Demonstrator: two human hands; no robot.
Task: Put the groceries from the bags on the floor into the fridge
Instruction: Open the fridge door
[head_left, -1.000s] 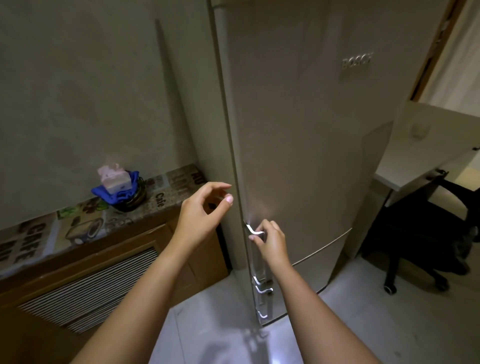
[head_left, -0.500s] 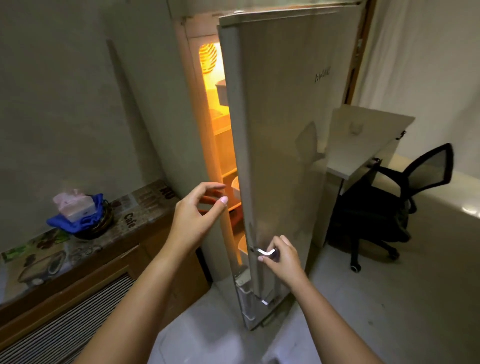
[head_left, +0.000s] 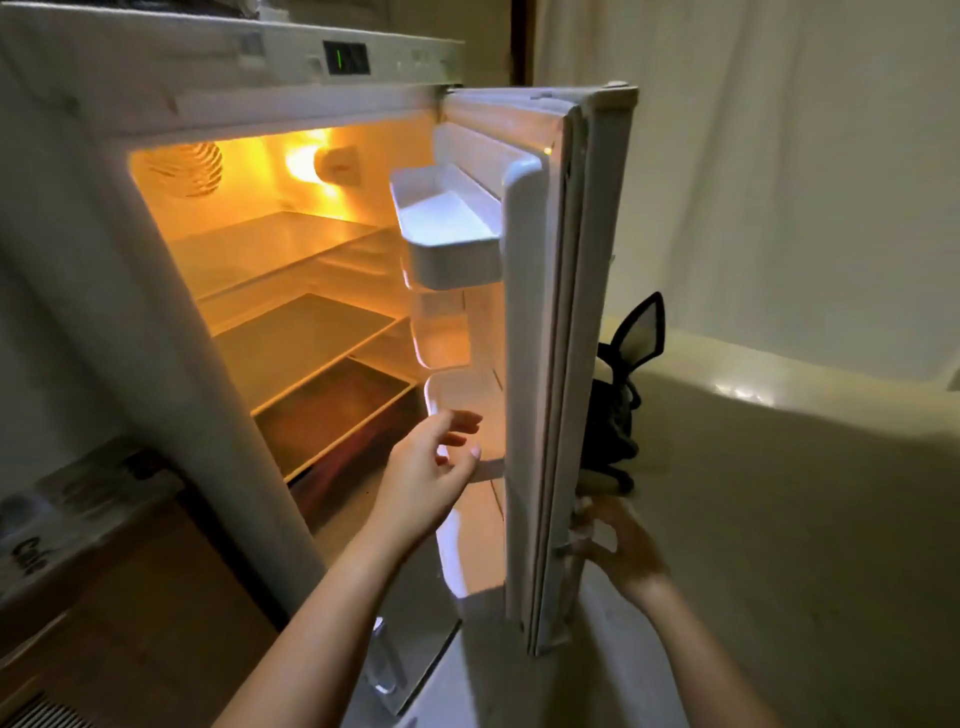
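The fridge (head_left: 104, 218) stands open, lit orange inside, with several bare glass shelves (head_left: 291, 332). Its door (head_left: 550, 364) is swung wide to the right and shows white door bins (head_left: 441, 228) with nothing in them. My right hand (head_left: 623, 545) is behind the door's outer edge, curled on the door handle. My left hand (head_left: 431, 467) floats open in front of the door's inner side, fingers apart, holding nothing. No bags or groceries are in view.
A low wooden cabinet (head_left: 104, 597) with a printed cloth top sits at the left of the fridge. A black office chair (head_left: 623, 395) is partly hidden behind the door. A pale curtain and a cream ledge (head_left: 779, 384) fill the right.
My right hand pulled the fridge door from shut to wide open. The lit interior and door bins came into view. My left hand stayed raised and open.
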